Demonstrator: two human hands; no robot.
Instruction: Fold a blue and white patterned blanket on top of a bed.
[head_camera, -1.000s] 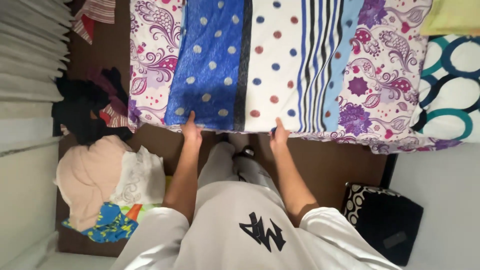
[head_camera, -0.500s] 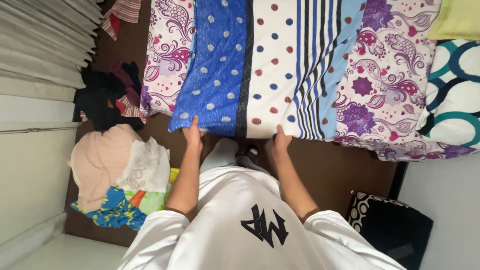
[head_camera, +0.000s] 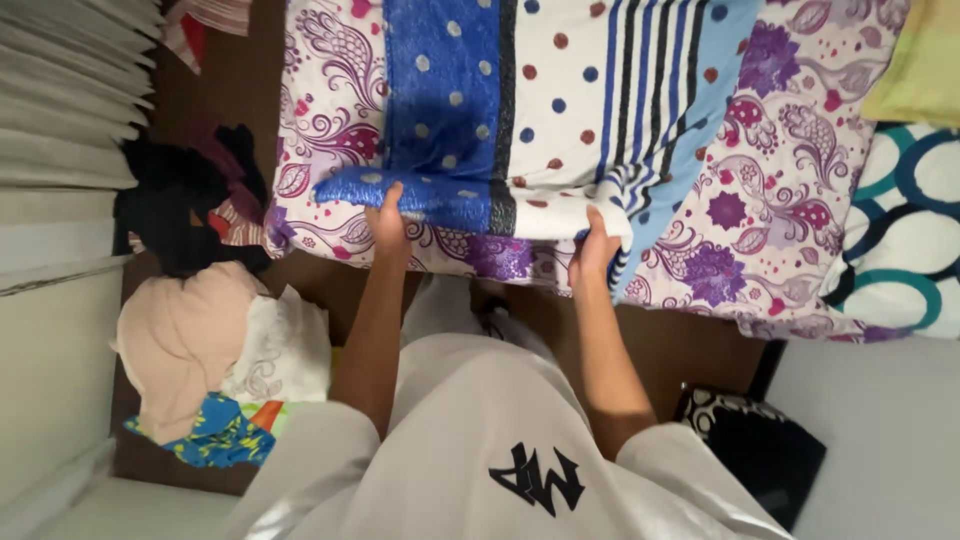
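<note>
- Cloth (head_camera: 470, 120) lies on bed (head_camera: 790, 130), near edge folded up.
- Clothes pile (head_camera: 215, 370) on floor, left of bed.
- Cushion (head_camera: 755, 450) on floor, right.

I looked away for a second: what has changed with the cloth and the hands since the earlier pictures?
Both hands, left hand and right hand, have lifted the near edge of the blue and white dotted cloth up and folded it back over itself on the floral bedsheet. Both keep their grip. The clothes pile stayed put.
</note>
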